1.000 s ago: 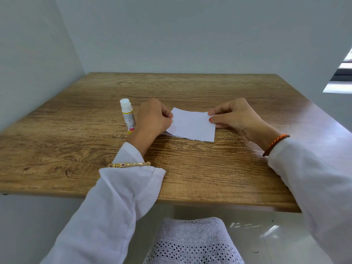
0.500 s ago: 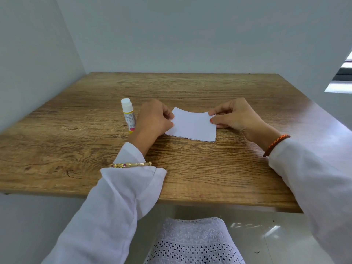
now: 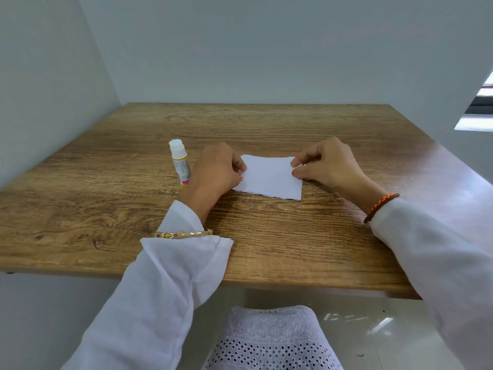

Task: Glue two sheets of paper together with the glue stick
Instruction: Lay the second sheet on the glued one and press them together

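A small white paper (image 3: 269, 177) lies flat on the wooden table (image 3: 266, 236); a second edge shows just under its near side, so two sheets seem stacked. My left hand (image 3: 213, 172) pinches the paper's left edge with thumb and fingers. My right hand (image 3: 325, 164) pinches the right edge the same way. A capped glue stick (image 3: 180, 162), white cap and yellow band, stands upright just left of my left hand, touching nothing.
White walls close in the table at the back and the left. The table's near edge runs across at the bottom, with my lap in white fabric (image 3: 272, 340) below it. A window opening (image 3: 480, 108) is at the far right.
The paper has shifted slightly and its left edge looks lifted a little less; both hands keep hold of their edges. The glue stick has not moved.
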